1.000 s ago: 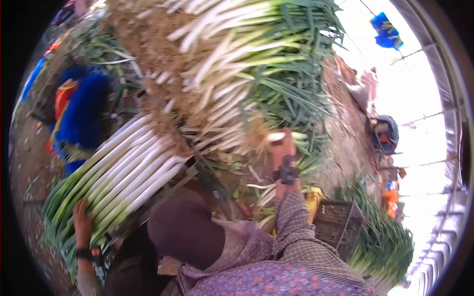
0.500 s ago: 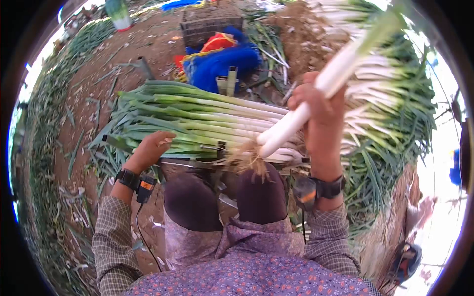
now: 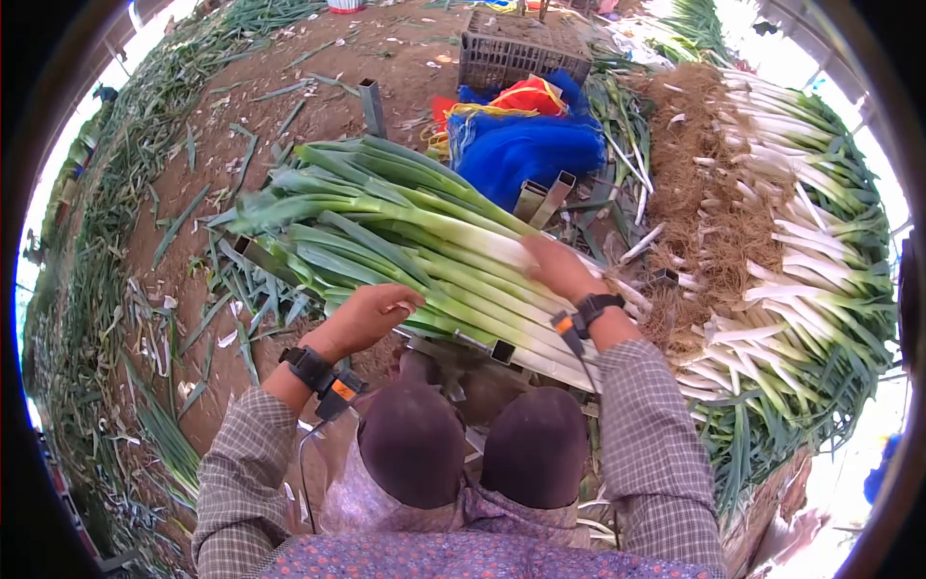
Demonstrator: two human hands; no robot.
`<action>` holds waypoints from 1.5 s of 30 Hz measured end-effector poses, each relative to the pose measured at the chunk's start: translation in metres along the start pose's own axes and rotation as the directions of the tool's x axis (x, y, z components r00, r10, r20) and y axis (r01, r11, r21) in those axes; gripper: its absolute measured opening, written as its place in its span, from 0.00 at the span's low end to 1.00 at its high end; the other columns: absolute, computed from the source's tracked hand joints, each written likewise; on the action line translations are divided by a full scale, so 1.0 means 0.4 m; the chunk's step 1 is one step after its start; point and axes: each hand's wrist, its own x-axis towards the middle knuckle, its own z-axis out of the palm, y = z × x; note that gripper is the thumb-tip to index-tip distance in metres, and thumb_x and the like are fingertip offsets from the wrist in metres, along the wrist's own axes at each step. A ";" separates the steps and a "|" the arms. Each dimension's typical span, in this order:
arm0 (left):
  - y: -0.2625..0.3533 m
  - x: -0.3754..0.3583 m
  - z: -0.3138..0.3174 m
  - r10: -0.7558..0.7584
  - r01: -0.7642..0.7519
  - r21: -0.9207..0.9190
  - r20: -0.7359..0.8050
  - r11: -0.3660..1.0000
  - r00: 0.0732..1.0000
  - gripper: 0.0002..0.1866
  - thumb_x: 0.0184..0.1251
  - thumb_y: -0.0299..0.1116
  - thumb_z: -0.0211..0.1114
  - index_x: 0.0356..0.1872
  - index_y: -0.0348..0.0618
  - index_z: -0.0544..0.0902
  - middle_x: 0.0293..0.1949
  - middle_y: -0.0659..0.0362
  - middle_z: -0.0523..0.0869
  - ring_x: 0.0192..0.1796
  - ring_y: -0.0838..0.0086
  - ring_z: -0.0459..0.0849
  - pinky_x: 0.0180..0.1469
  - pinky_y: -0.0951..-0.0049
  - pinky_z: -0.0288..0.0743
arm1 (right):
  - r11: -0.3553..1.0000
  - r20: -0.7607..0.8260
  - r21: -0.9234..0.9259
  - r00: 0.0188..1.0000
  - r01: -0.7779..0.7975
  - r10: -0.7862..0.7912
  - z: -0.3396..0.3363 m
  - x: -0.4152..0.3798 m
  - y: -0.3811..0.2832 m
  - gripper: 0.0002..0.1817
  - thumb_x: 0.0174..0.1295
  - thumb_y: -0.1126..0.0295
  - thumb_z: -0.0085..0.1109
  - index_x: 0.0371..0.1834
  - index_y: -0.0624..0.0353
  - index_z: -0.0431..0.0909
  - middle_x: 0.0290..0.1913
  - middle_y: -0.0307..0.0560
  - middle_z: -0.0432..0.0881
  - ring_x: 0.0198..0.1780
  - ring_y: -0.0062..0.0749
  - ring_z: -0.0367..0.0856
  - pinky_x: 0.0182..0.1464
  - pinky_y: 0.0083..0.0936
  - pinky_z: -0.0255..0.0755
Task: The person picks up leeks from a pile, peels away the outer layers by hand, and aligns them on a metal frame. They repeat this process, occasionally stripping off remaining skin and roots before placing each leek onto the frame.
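Observation:
A thick bunch of leeks [image 3: 453, 275] lies across a low metal frame [image 3: 502, 351] before my knees, green leaves to the left and white shafts to the right. My right hand [image 3: 561, 270] is closed around the white shaft of a leek [image 3: 473, 237] on top of the bunch; its fingertips are partly hidden and its leaf end is blurred. Above the near edge of the leaves, my left hand [image 3: 371, 314] has its fingers curled in, with nothing visible in them.
More leeks [image 3: 805, 256] with brown roots are heaped on the right. Behind the frame lie blue netting [image 3: 526, 150] and a plastic crate [image 3: 521, 53]. Metal posts [image 3: 372, 108] rise at the frame's far side. Leaf scraps [image 3: 92, 251] litter the ground at left.
My right hand has come down from above the right side to the bunch, laying the raised leek on top. The left hand stays curled beside the leaves. The view has shifted.

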 end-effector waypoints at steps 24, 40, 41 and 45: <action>0.046 0.144 -0.044 -0.366 -0.353 -0.923 -0.384 0.152 0.848 0.14 0.74 0.35 0.55 0.51 0.36 0.76 0.47 0.52 0.83 0.50 0.61 0.82 0.57 0.56 0.77 | 0.959 -0.224 0.271 0.963 -0.083 0.147 -0.204 -0.385 -0.209 0.21 0.61 0.72 0.55 0.59 0.60 0.74 0.54 0.56 0.78 0.57 0.51 0.76 0.59 0.36 0.70; 0.057 0.081 0.023 0.469 -0.364 0.700 0.046 0.615 0.882 0.18 0.56 0.29 0.67 0.50 0.49 0.79 0.51 0.58 0.81 0.61 0.61 0.74 0.62 0.61 0.68 | 0.953 0.141 -0.062 0.942 -0.297 0.303 -0.032 -0.506 -0.078 0.13 0.55 0.64 0.62 0.42 0.53 0.77 0.41 0.49 0.77 0.47 0.50 0.79 0.46 0.44 0.73; 0.053 0.094 0.026 0.421 -0.391 0.642 0.115 0.660 0.900 0.18 0.55 0.29 0.68 0.49 0.49 0.79 0.49 0.58 0.81 0.59 0.60 0.74 0.61 0.60 0.68 | 0.944 0.132 -0.078 0.935 -0.320 0.328 -0.033 -0.520 -0.079 0.13 0.54 0.64 0.63 0.43 0.53 0.77 0.41 0.49 0.77 0.47 0.50 0.79 0.46 0.44 0.73; 0.039 0.108 0.028 0.340 -0.435 0.403 0.287 0.805 0.896 0.21 0.44 0.25 0.72 0.43 0.47 0.79 0.45 0.57 0.79 0.53 0.56 0.74 0.58 0.56 0.68 | 0.921 0.071 -0.117 0.922 -0.371 0.380 0.001 -0.556 -0.075 0.15 0.54 0.66 0.64 0.44 0.54 0.76 0.42 0.52 0.76 0.46 0.52 0.79 0.46 0.44 0.74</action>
